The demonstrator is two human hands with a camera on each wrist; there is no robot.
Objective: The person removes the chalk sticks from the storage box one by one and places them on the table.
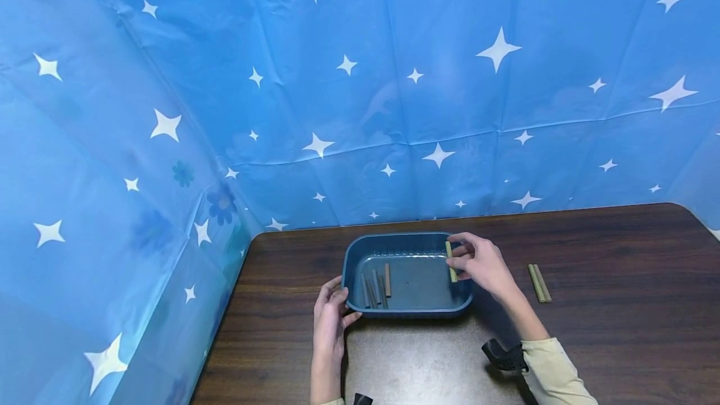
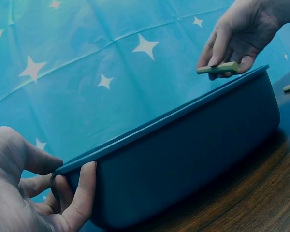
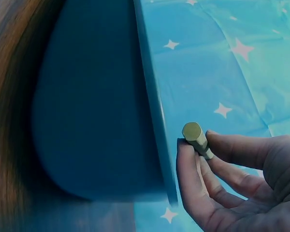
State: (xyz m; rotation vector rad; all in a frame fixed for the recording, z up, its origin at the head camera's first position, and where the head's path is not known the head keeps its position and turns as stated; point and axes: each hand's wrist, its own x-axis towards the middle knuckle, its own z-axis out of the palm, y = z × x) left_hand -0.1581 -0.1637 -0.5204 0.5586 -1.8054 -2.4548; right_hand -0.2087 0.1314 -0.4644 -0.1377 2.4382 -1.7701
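Note:
My left hand (image 1: 330,317) grips the left front corner of a dark blue rectangular plastic tub (image 1: 419,277), with thumb and fingers at its rim. Over the tub's right end, my right hand (image 1: 486,267) pinches a yellow-green stick (image 1: 453,275) between thumb and fingertips. In the right wrist view the stick (image 3: 192,131) shows a flat six-sided end, and it is held above rim level. Lying in the left part of the tub are several grey and dark sticks (image 1: 376,286), with an orange-brown stick (image 1: 387,280) beside them.
Two more yellow-green sticks (image 1: 535,283) lie side by side on the dark wood table (image 1: 630,305), right of the tub. A blue curtain with white stars (image 1: 416,111) hangs behind the table and along its left side.

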